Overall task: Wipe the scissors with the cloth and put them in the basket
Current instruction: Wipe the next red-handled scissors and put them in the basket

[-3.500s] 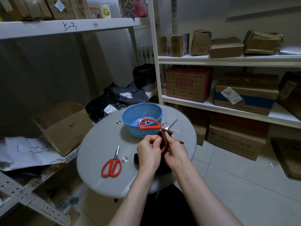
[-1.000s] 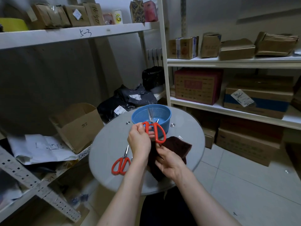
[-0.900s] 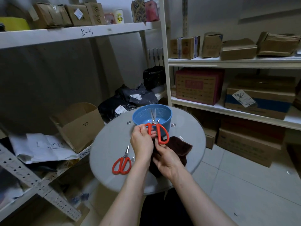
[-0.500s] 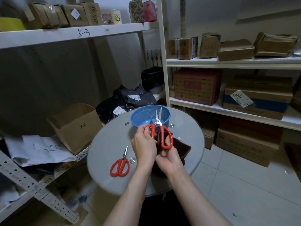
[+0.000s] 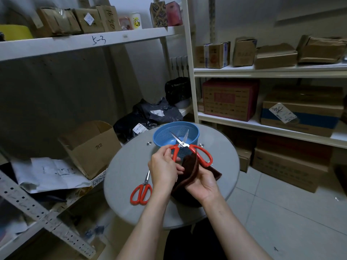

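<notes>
Head view
Change – scissors: half a second ago the red-handled scissors (image 5: pixel 183 144) had their blades almost together and their loops side by side. Now the blades stand in a wide V and the loops are spread well apart.
Change – cloth: a second ago the brown cloth (image 5: pixel 188 167) lay mostly on the table. Now one edge stands up between the two red loops.
Left hand (image 5: pixel 163 171): thumb and fingers curled round the left loop, pinching it.
Right hand (image 5: pixel 203 182): fingers folded round the cloth from below, with the right loop just above them. Whether they touch that loop cannot be told.
Writing: "5-3" is handwritten on the edge of the upper shelf (image 5: pixel 98 40). "方2" is on the open cardboard box (image 5: pixel 90 147) to the left, and "16 50" on the side of a carton (image 5: pixel 110 17) on that shelf. The printed parcel labels are too small to read.
Scissors axis: the long axis runs away from the person, tips far and handles near. They are held in the air, with the blades over the blue basket (image 5: pixel 163 131).
Basket: stands at the far edge of the round grey table (image 5: pixel 221 156).
Second scissors (image 5: pixel 145 184): flat on the table left of the hands – closed, tips pointing away.
</notes>
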